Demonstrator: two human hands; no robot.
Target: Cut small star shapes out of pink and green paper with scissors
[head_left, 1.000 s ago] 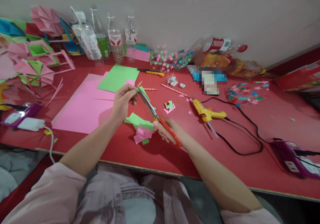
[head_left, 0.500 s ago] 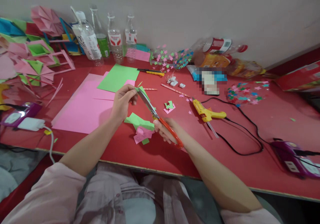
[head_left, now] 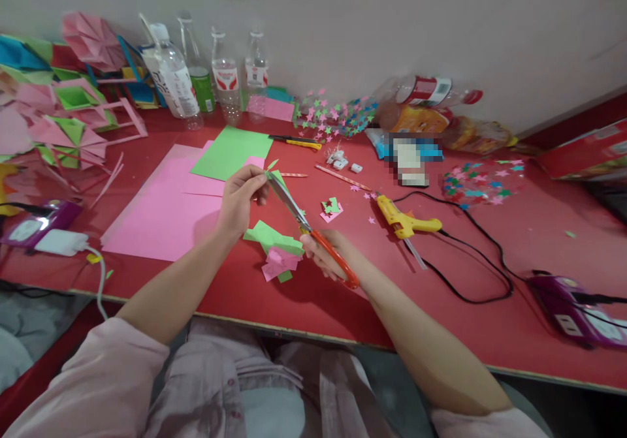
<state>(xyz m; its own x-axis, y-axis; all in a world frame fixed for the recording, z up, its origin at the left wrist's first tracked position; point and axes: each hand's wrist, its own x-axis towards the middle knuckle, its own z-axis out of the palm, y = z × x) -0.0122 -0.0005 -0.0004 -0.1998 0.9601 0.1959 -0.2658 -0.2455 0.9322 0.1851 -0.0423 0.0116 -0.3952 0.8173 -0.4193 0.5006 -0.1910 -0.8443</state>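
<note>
My left hand [head_left: 241, 195] pinches a small piece of green paper [head_left: 277, 178] between thumb and fingers. In my right hand [head_left: 327, 252] is a pair of scissors [head_left: 290, 204] with red-orange handles, the blades pointing up and left. Their tips meet the green paper close to my left fingertips; the exact cut is too small to make out. Below the blades lies a loose pile of green scraps [head_left: 267, 234] and pink scraps [head_left: 280, 263]. Right of the blades, green and pink offcuts [head_left: 332, 209] with star-shaped gaps rest on the table.
Pink sheets [head_left: 157, 209] and a green sheet [head_left: 232, 153] lie left. A yellow glue gun [head_left: 409, 221] with a black cable is at right. Bottles [head_left: 226, 79] stand along the wall; a utility knife [head_left: 300, 142] lies before them. Paper constructions [head_left: 68, 138] fill the far left.
The green paper at the blade tips has shifted very slightly, and the view has moved a little. Both hands keep their hold in nearly the same place.
</note>
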